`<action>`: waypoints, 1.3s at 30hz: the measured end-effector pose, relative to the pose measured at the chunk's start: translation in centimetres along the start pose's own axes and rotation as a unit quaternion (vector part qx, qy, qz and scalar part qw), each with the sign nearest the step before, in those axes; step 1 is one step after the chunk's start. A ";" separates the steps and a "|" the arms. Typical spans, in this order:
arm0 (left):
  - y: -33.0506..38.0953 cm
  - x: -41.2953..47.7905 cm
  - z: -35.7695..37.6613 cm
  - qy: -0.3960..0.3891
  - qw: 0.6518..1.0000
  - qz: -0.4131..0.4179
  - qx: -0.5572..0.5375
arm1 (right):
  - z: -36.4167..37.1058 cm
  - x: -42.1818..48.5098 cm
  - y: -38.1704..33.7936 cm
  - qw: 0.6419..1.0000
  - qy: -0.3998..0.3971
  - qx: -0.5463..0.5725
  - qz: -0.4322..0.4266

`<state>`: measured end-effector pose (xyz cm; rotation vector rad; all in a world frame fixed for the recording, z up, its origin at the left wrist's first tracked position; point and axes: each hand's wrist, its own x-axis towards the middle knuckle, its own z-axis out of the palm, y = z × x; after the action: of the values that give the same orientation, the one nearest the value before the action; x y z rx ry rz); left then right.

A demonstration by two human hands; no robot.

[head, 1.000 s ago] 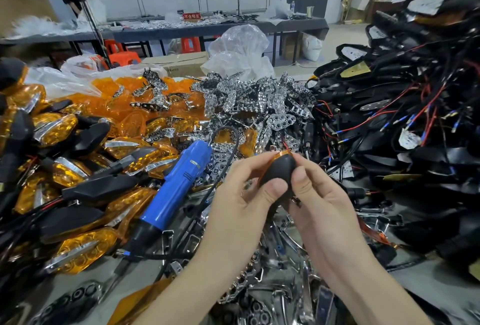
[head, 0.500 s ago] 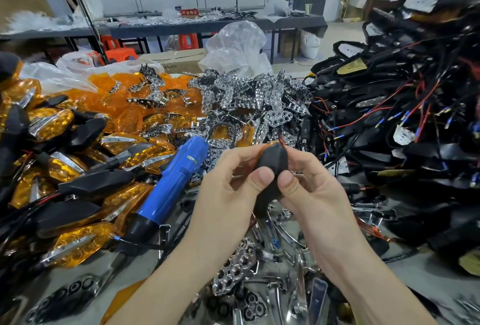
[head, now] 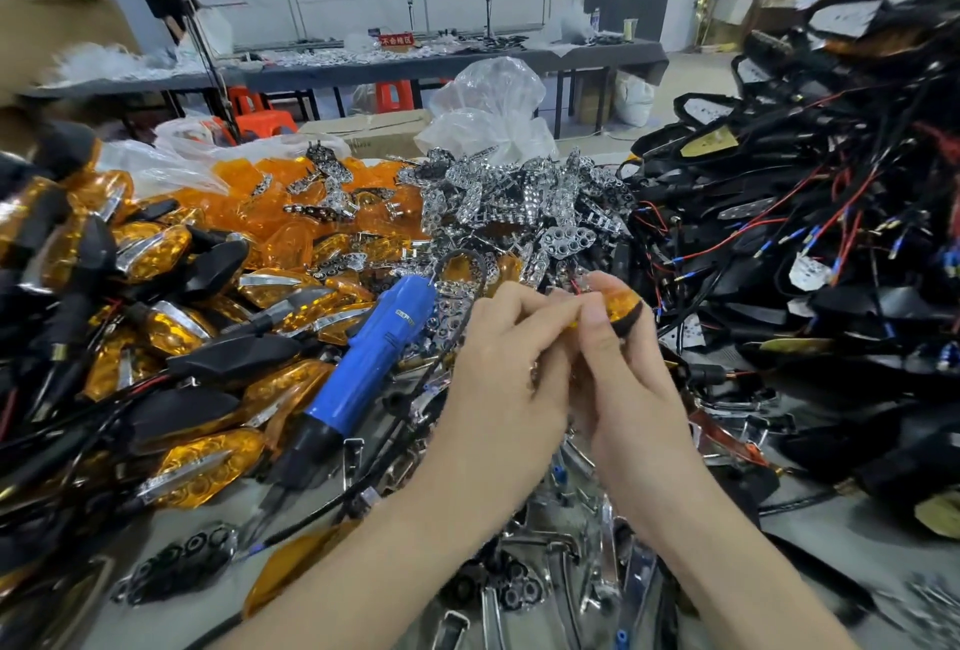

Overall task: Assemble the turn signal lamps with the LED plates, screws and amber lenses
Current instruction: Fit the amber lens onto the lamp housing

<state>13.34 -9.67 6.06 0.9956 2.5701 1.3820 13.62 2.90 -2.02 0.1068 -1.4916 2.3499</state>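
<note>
Lamp [head: 622,307], amber-fronted and black-backed, sat just right of the frame's centre, gripped between both hands: the left hand [head: 501,368] pinched its near end with curled fingers, and the right hand [head: 636,389] wrapped round its underside. It looked light, stiff, glossy and probably slippery; its black edges seemed the safest hold.

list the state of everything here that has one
turn signal lamp, held in both hands
amber lens, on the lamp, facing up
left hand, fingers curled onto the lamp
right hand, fingers gripping the lamp
blue screwdriver, lying down, unheld
assembled lamps, piled at left
</note>
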 end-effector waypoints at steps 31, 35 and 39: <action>-7.7 -6.9 -1.7 -0.075 0.947 -0.014 0.311 | -0.7 0.7 -2.0 0.969 0.199 0.136 0.062; -8.9 -6.0 -1.7 -0.046 0.905 -0.020 0.423 | -1.0 0.6 -1.5 0.973 0.177 0.128 0.069; -9.4 -5.8 -2.4 -0.041 0.885 -0.043 0.461 | -1.0 1.0 -1.3 0.976 0.170 0.117 0.075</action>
<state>12.30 -18.35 -1.11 0.9269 3.1472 -0.0079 13.29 4.55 -1.13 -0.3450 -1.0927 2.4969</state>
